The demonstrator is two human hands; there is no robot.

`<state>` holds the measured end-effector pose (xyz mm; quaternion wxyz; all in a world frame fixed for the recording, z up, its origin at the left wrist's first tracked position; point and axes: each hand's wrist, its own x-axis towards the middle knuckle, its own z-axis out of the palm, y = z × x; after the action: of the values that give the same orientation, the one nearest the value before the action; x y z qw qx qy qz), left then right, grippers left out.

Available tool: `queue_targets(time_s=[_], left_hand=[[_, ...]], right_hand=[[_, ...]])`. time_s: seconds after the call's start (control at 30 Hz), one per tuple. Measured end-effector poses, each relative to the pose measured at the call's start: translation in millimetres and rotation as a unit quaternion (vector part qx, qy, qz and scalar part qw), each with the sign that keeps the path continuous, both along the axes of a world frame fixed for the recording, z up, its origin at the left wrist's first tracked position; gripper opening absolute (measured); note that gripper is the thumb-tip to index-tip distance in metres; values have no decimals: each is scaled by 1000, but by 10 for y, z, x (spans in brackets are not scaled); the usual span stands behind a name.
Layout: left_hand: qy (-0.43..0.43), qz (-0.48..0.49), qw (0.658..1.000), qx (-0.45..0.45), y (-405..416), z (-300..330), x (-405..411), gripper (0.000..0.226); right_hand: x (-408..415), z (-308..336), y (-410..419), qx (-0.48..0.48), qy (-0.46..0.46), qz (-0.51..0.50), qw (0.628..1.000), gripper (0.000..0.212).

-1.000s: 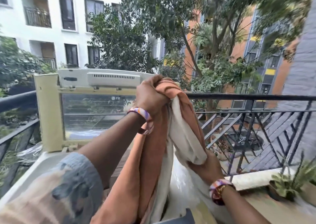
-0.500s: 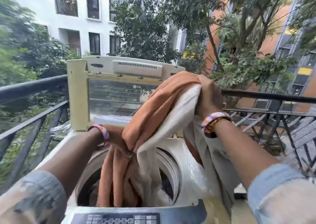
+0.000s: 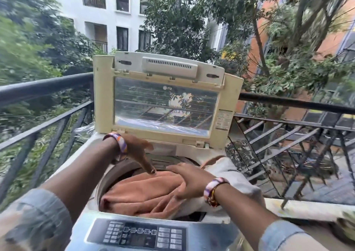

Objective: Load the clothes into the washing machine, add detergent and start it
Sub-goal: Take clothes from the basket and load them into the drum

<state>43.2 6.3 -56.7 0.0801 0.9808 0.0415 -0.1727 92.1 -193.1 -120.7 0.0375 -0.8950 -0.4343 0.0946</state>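
In the head view, we look down on a top-loading washing machine whose lid stands open and upright at the far side. The orange cloth lies heaped in the mouth of the drum, and it rises up to the rim and not deep inside. A white cloth hangs over the right edge of the opening, partly out of the drum.

Our right hand lies flat on the orange cloth, with fingers straight and spread toward the left; it presses and grips nothing. Our left hand hovers above the far-left part of the drum, its fingers relaxed and pointing down, and the tip seems almost to touch the orange cloth.

We judge that the load must go straight down from both hands. The white cloth lies to the right, so the right hand is nearer to pull it in. The control panel is nearest to us, below the drum.
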Motion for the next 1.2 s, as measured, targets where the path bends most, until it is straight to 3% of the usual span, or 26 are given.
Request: queue_targets(time_s=[0.13,0.3,0.47,0.6,0.73,0.77,0.87,0.93,1.03,1.2], left_hand=[[-2,-46,999,4,-258,-32,150,90],[-7,-98,995,-18,-709,-134,396,95],[2,-154,987,-38,-1240,-333,615,114],[-28,-189,981,-33,-1684,-616,919,129],[-37,-175,984,-1,-2050,-826,1146,127],[-16,-161,987,-2,-2089,-941,1232,117],[0,-137,990,-18,-2077,-1121,1437,59],[-57,-153,986,-26,-2077,-1140,1489,44],[-85,-141,984,-67,-2158,-1068,1506,43],[-143,-107,982,-56,-2105,-1139,1337,61]], right_hand=[[155,151,-451,44,-36,-63,996,78],[285,68,-1178,8,1,-196,981,120],[277,-267,-1896,92,118,-266,952,149],[205,-626,-2235,115,134,-300,937,121],[243,-1049,-2296,87,127,-297,942,115],[287,-1161,-2289,95,123,-293,943,114],[390,-1330,-2159,104,128,-296,941,99],[453,-1323,-2037,70,140,-295,943,83],[592,-1391,-1920,40,136,-268,953,63],[738,-1349,-1850,57,135,-263,954,72]])
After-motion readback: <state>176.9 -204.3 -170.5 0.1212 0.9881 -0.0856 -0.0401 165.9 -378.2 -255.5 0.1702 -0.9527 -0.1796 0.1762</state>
